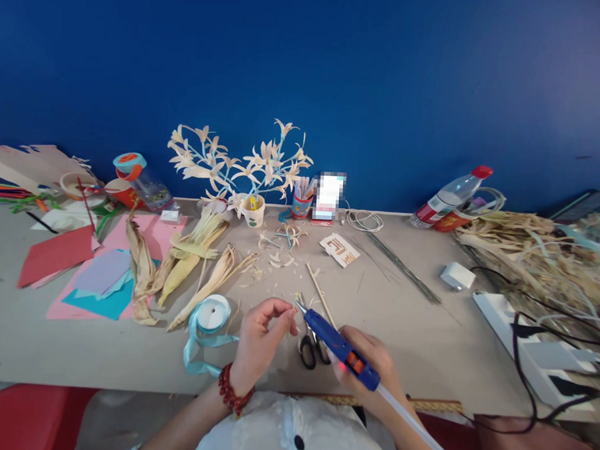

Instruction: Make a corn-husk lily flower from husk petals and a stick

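Observation:
My right hand [366, 360] grips a blue hot glue gun [337, 343], with a long whitish glue stick [411, 422] running out of its back end. A red light glows on its underside. My left hand [265, 336] is closed in a pinch just left of the metal nozzle; what lies between the fingertips is too small to name. A tiny yellowish bit [297, 296] shows at the nozzle tip. Black-handled scissors [308, 351] lie on the table beneath the glue gun, partly covered. Beyond them rests a thin pale stick [320, 289].
A light blue ribbon roll [213, 314] and dried corn husks [183, 266] lie left, beside coloured paper [103, 283]. Husk flowers stand in a paper cup [253, 213] at the back. Thin wires [402, 268], a bottle [450, 198] and a power strip [518, 347] are right.

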A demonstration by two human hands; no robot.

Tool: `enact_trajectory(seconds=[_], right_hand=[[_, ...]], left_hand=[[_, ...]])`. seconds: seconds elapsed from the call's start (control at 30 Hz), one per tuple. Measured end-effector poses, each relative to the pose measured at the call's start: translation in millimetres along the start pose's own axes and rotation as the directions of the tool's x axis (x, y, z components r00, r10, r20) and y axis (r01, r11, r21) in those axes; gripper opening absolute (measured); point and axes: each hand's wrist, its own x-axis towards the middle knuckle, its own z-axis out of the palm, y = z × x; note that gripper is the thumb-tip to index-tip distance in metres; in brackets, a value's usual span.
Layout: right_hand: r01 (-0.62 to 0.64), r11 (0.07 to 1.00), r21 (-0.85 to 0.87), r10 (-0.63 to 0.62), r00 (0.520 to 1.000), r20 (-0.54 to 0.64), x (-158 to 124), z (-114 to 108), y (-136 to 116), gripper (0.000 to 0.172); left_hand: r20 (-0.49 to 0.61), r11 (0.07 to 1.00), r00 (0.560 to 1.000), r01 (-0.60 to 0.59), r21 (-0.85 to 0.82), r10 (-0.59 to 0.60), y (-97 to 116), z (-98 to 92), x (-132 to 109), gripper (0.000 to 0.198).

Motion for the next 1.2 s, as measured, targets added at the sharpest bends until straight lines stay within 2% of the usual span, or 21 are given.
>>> enact_trajectory(seconds=[1.07,1.2], right_hand=[[0.021,0.999,-0.026,-0.022,0.999,-0.046,0.9,-1.4,-1.1,0.005],[0.003,1.0,-0.023,-0.004,1.0,-0.02,1.4,-2.4,-2.3,0.006]], left_hand=[[-0.012,1.0,1.0,-0.001,-0.015,0.001,1.3,-0.4,-2.5,0.022],[-0.007,1.0,1.0,0.002,-0.026,-0.003,2.4,-0.4,-2.5,0.021]])
